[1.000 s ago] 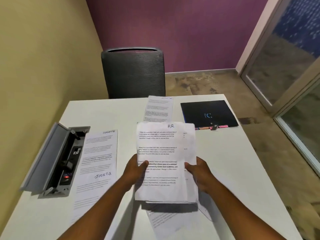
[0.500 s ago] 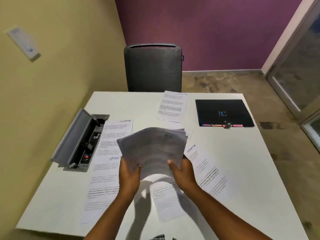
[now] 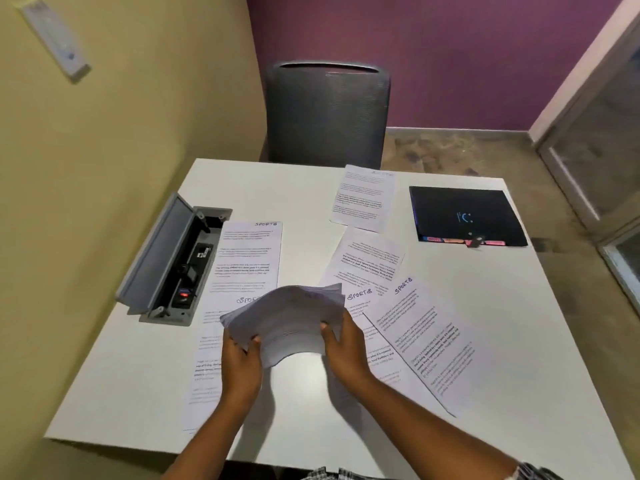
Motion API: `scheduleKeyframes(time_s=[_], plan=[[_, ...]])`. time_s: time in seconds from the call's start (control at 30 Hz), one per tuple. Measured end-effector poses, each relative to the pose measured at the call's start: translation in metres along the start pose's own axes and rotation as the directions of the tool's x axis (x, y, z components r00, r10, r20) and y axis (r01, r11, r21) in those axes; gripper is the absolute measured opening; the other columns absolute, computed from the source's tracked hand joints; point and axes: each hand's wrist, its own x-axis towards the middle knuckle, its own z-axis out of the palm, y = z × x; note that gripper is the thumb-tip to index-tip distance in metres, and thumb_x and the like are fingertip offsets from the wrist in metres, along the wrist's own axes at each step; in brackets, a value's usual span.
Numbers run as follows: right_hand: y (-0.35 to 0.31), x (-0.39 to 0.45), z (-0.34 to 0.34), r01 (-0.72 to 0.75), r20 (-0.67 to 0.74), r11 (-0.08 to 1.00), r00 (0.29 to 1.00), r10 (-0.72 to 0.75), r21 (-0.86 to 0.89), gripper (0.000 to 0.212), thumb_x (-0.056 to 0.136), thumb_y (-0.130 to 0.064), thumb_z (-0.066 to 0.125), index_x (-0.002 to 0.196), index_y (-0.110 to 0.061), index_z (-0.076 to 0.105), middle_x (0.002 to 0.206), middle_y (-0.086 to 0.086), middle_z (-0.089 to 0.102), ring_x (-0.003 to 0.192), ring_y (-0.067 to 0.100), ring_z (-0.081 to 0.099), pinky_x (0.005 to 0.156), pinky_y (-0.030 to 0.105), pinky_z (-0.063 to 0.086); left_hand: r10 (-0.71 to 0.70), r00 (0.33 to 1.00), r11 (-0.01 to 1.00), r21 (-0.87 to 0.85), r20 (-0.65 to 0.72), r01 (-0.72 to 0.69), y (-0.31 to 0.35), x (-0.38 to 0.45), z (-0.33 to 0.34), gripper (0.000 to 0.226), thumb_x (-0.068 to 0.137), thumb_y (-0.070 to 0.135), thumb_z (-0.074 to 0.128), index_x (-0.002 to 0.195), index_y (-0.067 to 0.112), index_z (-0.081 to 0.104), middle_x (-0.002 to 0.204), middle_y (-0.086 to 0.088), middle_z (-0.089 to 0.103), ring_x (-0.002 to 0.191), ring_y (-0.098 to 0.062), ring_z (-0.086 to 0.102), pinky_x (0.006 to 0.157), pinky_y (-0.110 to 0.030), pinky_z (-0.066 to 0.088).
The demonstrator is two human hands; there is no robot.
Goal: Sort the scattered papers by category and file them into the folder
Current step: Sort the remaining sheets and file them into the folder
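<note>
I see the left hand (image 3: 240, 362) and right hand (image 3: 346, 344) both gripping a curved stack of white printed papers (image 3: 287, 320) above the white desk (image 3: 519, 323). Loose white sheets marked SPORTS (image 3: 420, 341) lie around it — the closed black folder with coloured tabs (image 3: 464, 214) sits at the far right, well apart.

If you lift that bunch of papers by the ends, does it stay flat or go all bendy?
Probably bendy: the stack of papers already bows upward between the left hand and the right hand. Its far edges look fanned, so sheets may slide apart. It likely feels light, since each hand grips only one end.
</note>
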Motion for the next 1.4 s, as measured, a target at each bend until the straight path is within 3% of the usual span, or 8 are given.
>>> scheduleKeyframes(time_s=[0.13,0.3,0.4,0.63,0.77,1.1,1.3,1.4], plan=[[0.009,-0.011,0.01,0.009,-0.073,1.0,0.997,-0.008,0.015,0.039,0.099,-0.011,0.061,0.129,-0.034,0.048,0.122,-0.03,0.052,0.109,-0.019,0.05,0.095,0.003,0.032,-0.024,0.999,1.0,-0.009,0.027,0.024,-0.016,-0.001,-0.007,0.041,0.098,0.003,0.054,0.135,0.018,0.043,0.122,0.0,0.06,0.113,-0.013,0.057,0.102,-0.035,0.043],[0.027,-0.021,0.033,-0.059,-0.064,0.995,0.996,0.054,-0.078,0.033,0.104,-0.02,0.054,0.133,-0.006,0.05,0.123,-0.007,0.05,0.115,0.008,0.047,0.096,0.015,0.032,-0.091,0.992,0.987,0.142,0.09,0.078,-0.04,0.015,-0.012,0.044,0.099,0.018,0.056,0.141,0.015,0.043,0.132,-0.009,0.059,0.124,-0.027,0.054,0.108,-0.048,0.042],[0.028,-0.012,0.04,-0.041,-0.056,0.992,0.998,0.035,-0.116,0.015,0.104,-0.029,0.054,0.115,-0.02,0.05,0.104,-0.012,0.058,0.096,0.011,0.056,0.083,0.029,0.045,-0.068,0.997,0.974,0.217,0.034,0.059,-0.033,0.037,-0.018,0.043,0.099,0.02,0.056,0.14,0.011,0.042,0.133,-0.015,0.058,0.123,-0.035,0.054,0.105,-0.046,0.043],[0.046,0.034,0.013,-0.079,-0.045,0.995,0.996,0.076,-0.067,0.023,0.093,-0.047,0.063,0.113,-0.037,0.056,0.118,-0.007,0.062,0.101,0.01,0.068,0.089,0.042,0.059,0.004,1.0,0.965,0.263,0.021,-0.01,-0.014,0.087,-0.047,0.037,0.098,0.006,0.054,0.134,0.01,0.046,0.125,-0.018,0.062,0.113,-0.037,0.058,0.089,-0.039,0.044],[0.061,0.074,-0.024,-0.142,0.04,0.961,0.987,0.156,-0.239,0.013,0.093,-0.033,0.072,0.094,-0.04,0.062,0.106,-0.005,0.069,0.091,0.015,0.074,0.087,0.048,0.06,-0.113,0.994,0.958,0.265,0.013,0.105,-0.037,0.1,-0.056,0.037,0.098,0.006,0.054,0.134,0.01,0.046,0.128,-0.017,0.06,0.117,-0.037,0.057,0.097,-0.044,0.045],[0.064,0.208,-0.094,-0.095,0.175,0.747,0.946,0.274,-0.659,0.012,0.086,-0.03,0.073,0.084,-0.026,0.062,0.096,-0.004,0.064,0.104,0.022,0.063,0.078,0.028,0.041,-0.284,0.959,0.906,0.329,0.005,0.267,-0.084,0.096,-0.043,0.032,0.096,0.004,0.053,0.128,0.011,0.053,0.125,-0.013,0.064,0.113,-0.035,0.06,0.099,-0.047,0.047],[0.08,0.288,-0.1,0.039,0.217,0.683,0.96,0.176,-0.729,0.075,0.077,-0.04,0.083,0.138,-0.012,0.052,0.14,0.012,0.048,0.133,0.032,0.044,0.107,0.037,0.038,-0.264,0.964,0.899,0.365,0.012,0.242,-0.067,0.092,-0.027,0.028,0.097,0.001,0.053,0.124,0.008,0.053,0.112,-0.011,0.066,0.101,-0.032,0.062,0.084,-0.039,0.047],[0.087,0.316,-0.097,0.004,0.163,0.626,0.967,0.197,-0.78,0.094,0.067,-0.047,0.089,0.141,-0.013,0.043,0.138,0.013,0.045,0.13,0.036,0.044,0.105,0.048,0.044,-0.276,0.96,0.89,0.367,-0.034,0.269,-0.057,0.08,-0.013,0.028,0.098,0.001,0.051,0.124,0.013,0.052,0.092,-0.006,0.066,0.079,-0.023,0.064,0.067,-0.032,0.051]])
